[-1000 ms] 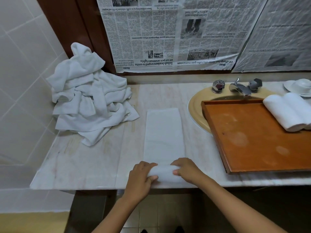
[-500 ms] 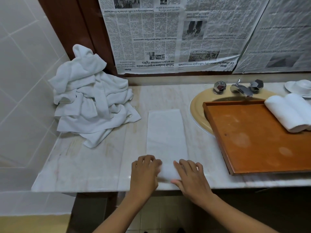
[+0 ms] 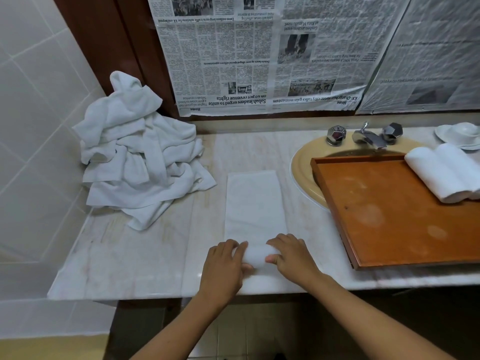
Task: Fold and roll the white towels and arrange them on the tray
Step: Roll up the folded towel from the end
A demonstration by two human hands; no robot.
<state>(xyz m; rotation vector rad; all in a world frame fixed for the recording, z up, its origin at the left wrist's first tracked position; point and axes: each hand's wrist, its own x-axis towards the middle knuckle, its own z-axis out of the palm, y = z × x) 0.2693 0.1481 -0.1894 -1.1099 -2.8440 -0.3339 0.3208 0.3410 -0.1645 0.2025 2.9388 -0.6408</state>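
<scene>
A white towel (image 3: 254, 203) folded into a long strip lies on the marble counter, its near end rolled up into a short roll. My left hand (image 3: 226, 266) grips the roll's left end and my right hand (image 3: 291, 255) grips its right end, fingers curled over the top. An orange wooden tray (image 3: 384, 216) rests over the sink to the right, and two rolled white towels (image 3: 444, 172) lie side by side in its far right corner. A heap of loose white towels (image 3: 137, 154) sits at the back left of the counter.
The beige sink rim (image 3: 301, 167) shows beside the tray, with a chrome tap (image 3: 366, 137) behind it. A white dish (image 3: 459, 135) stands at the far right. Newspaper covers the wall behind. The counter's front edge (image 3: 155, 294) runs just below my hands.
The roll has advanced a little up the strip. Half a second ago my fingers lay flat over the roll; now both hands curl round it again.
</scene>
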